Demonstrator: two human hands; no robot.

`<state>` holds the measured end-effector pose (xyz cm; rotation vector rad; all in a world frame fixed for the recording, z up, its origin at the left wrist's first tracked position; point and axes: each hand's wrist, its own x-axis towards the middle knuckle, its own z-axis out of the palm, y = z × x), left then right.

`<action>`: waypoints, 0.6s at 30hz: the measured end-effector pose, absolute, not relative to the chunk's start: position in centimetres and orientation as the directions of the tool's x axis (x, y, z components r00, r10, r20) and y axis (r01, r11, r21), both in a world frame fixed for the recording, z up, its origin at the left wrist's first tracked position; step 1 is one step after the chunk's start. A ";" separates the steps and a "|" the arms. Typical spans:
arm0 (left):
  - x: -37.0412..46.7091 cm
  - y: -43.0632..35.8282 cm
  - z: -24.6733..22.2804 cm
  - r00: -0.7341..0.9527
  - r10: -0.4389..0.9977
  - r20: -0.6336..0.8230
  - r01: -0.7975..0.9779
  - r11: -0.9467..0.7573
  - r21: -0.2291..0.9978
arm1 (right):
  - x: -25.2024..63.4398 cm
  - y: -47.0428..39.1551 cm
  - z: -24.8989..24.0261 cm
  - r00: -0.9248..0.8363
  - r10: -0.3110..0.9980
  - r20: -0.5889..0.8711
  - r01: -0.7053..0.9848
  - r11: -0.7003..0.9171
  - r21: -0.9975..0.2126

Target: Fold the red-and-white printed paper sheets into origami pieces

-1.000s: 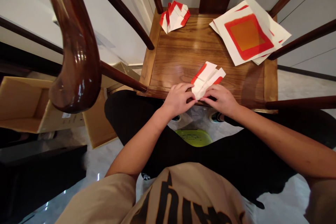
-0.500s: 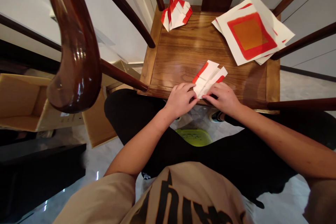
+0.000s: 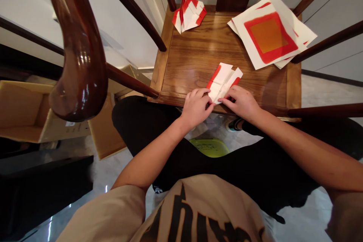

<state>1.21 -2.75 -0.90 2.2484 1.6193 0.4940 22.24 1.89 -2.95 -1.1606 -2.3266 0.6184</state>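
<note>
Near the front edge of the wooden chair seat lies a folded sheet of paper [image 3: 222, 79], white with red edges and a crease running lengthwise. My left hand [image 3: 197, 106] grips its near left corner, thumb and fingers closed on it. At the near right side, my right hand [image 3: 239, 100] pinches the same paper between thumb and fingers. The fingertips partly cover the paper's near end. Farther back on the seat sits a folded red-and-white paper piece [image 3: 194, 15], out of reach of both hands' grip.
A stack of square paper sheets [image 3: 272, 38] with red and orange print lies at the seat's back right. Dark wooden armrests [image 3: 82, 83] flank the seat [image 3: 195, 49]. Open cardboard boxes [image 3: 51, 124] stand on the floor at left. A green lid-like object [image 3: 210, 147] lies below.
Both hands still hold the folded paper at its near end. The paper has shifted very slightly left in view, along with the whole scene; the right fingers have moved a little.
</note>
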 end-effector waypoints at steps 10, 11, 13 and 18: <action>1.2 -2.7 -0.9 0.292 0.953 0.076 0.840 -0.293 0.457 | 24.0 3.4 -2.2 -0.696 0.699 0.166 0.483 0.626 -0.612; 1.2 -2.7 -0.9 0.291 0.953 0.078 0.839 -0.294 0.457 | 24.1 3.5 -2.1 -0.712 0.684 0.162 0.464 0.630 -0.622; 1.2 -2.7 -0.9 0.292 0.953 0.077 0.839 -0.294 0.458 | 24.2 3.6 -2.2 -0.718 0.677 0.160 0.450 0.627 -0.636; 1.2 -2.7 -0.9 0.293 0.953 0.078 0.836 -0.295 0.462 | 23.8 3.5 -2.4 -0.668 0.728 0.155 0.502 0.595 -0.628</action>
